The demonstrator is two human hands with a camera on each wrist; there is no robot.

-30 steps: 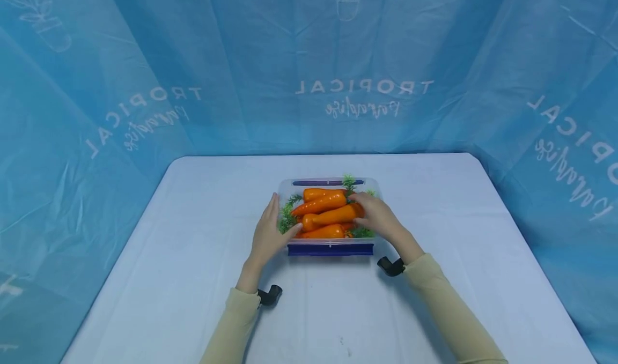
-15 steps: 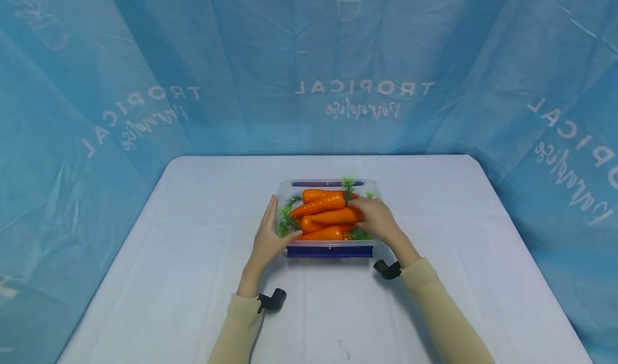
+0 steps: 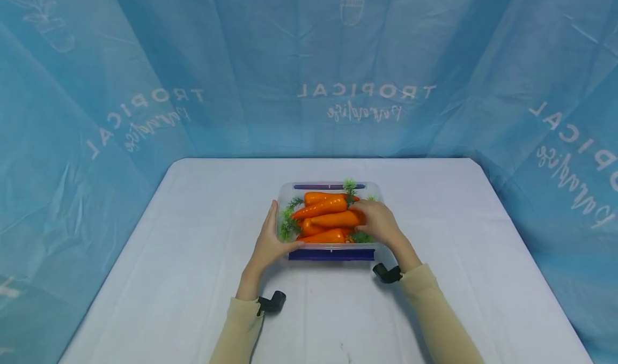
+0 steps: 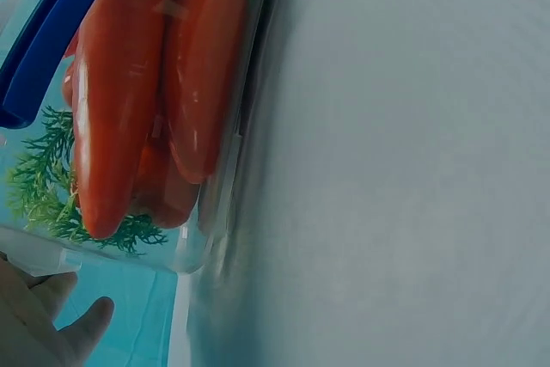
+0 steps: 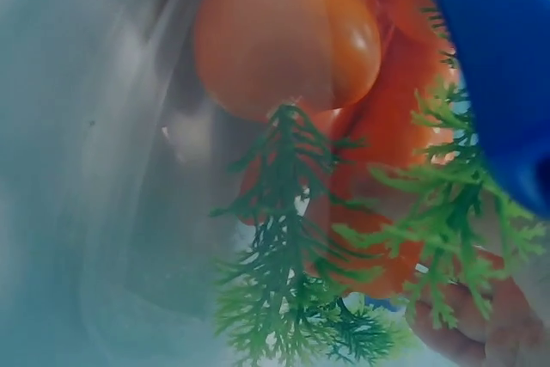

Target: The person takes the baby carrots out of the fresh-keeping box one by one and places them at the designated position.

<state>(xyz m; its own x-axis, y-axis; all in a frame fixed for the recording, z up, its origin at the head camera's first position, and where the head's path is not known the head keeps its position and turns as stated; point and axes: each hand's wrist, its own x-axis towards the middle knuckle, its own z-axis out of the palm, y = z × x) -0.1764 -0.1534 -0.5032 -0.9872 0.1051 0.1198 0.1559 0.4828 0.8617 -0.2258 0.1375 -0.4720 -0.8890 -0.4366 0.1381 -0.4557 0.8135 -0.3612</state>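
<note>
A clear plastic container (image 3: 331, 245) with blue latches holds several orange carrots with feathery green tops. My right hand (image 3: 381, 222) reaches over its right side and grips the thick end of a carrot (image 3: 335, 218) lying on top of the pile. In the right wrist view, fingers of that hand (image 5: 468, 324) show behind green leaves (image 5: 284, 204), seen through the clear wall. My left hand (image 3: 269, 246) rests along the container's left side, fingers extended and thumb laid at the front left corner of the rim. In the left wrist view, its fingertips (image 4: 90, 324) appear beside the container's end.
The container stands on a white-covered table (image 3: 212, 208), toward the far edge. A blue curtain (image 3: 251, 123) with white lettering surrounds the table at the back and sides. Each wrist wears a black camera mount, such as the left one (image 3: 272, 303).
The left thumb has come down slightly to the front rim. The right hand stays at the same carrot, which has barely moved. The head view has shifted a little.
</note>
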